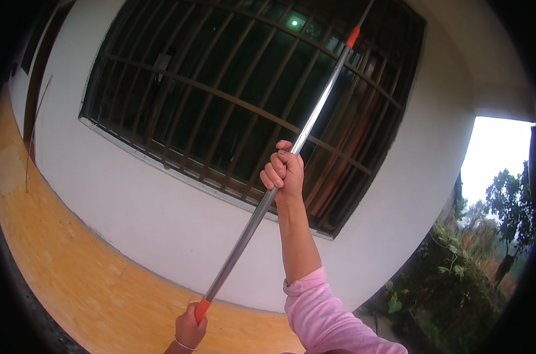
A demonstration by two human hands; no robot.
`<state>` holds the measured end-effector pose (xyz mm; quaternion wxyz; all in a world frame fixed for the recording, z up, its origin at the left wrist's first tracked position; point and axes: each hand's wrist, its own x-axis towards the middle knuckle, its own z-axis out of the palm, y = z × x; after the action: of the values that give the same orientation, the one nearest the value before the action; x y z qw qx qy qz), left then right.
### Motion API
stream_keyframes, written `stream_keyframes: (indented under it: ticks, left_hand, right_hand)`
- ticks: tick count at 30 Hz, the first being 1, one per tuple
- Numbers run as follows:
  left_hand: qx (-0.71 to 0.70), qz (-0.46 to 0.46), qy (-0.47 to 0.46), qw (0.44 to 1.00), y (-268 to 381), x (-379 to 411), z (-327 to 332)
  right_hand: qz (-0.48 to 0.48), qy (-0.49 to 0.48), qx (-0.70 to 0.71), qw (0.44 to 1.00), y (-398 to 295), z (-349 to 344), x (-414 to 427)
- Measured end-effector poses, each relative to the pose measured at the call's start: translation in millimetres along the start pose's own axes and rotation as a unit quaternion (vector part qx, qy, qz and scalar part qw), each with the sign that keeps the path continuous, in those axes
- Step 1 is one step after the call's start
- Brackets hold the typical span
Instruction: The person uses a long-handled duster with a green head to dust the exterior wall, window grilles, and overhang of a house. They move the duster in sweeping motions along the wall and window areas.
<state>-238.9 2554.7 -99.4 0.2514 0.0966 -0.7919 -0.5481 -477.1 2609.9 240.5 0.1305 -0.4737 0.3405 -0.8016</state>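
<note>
A shiny metal telescopic pole (250,232) slants from the lower left up to the right, in front of a barred window. My left hand (191,326) is closed around its lower end, at the orange end grip (202,308). Higher up, my right hand (285,170) wraps around the bare metal shaft, its arm raised in a pink sleeve (321,309). Above it, an orange collar (352,37) joins a thinner section (365,14) that runs out of view at the top. The pole's far end is hidden beyond the picture.
Dark metal window bars (232,99) stand close behind the pole, set in a white wall (161,208). Yellowish floor tiles (95,283) run along the wall's foot. A thin stick (35,128) leans at the far left. Plants and a tree (509,203) grow outside at right.
</note>
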Motion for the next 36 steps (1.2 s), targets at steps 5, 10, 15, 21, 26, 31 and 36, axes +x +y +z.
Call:
stream_keyframes:
  ticks: [5,10,15,21,26,31,36]
  left_hand:
    - [0.083,-0.063,0.034,0.994,-16.4,-29.0,-24.4]
    - [0.132,-0.058,0.088,0.986,-94.7,-120.3,-47.0]
    - [-0.078,-0.262,-0.018,0.962,-296.8,-191.6,1.3]
    - [0.052,-0.046,0.043,0.997,-63.1,-57.8,-23.7]
    - [0.074,0.004,0.053,0.996,4.8,-21.0,-41.4]
    - [0.129,-0.045,0.086,0.987,-44.2,-84.1,-66.7]
    - [0.145,-0.136,0.064,0.978,-25.1,-109.3,-69.8]
  right_hand:
    - [0.023,-0.068,0.063,0.995,32.8,5.9,-16.4]
    - [0.111,-0.057,0.061,0.990,76.3,47.2,-109.8]
    - [0.189,-0.062,0.021,0.980,98.0,76.9,-184.5]
    - [0.039,-0.045,-0.007,0.998,50.8,68.4,-59.7]
    - [0.009,-0.003,-0.048,0.999,20.0,50.5,16.6]
    - [0.038,-0.076,0.047,0.995,73.8,60.3,-42.2]
    - [0.063,-0.055,0.048,0.995,81.3,62.8,-60.5]
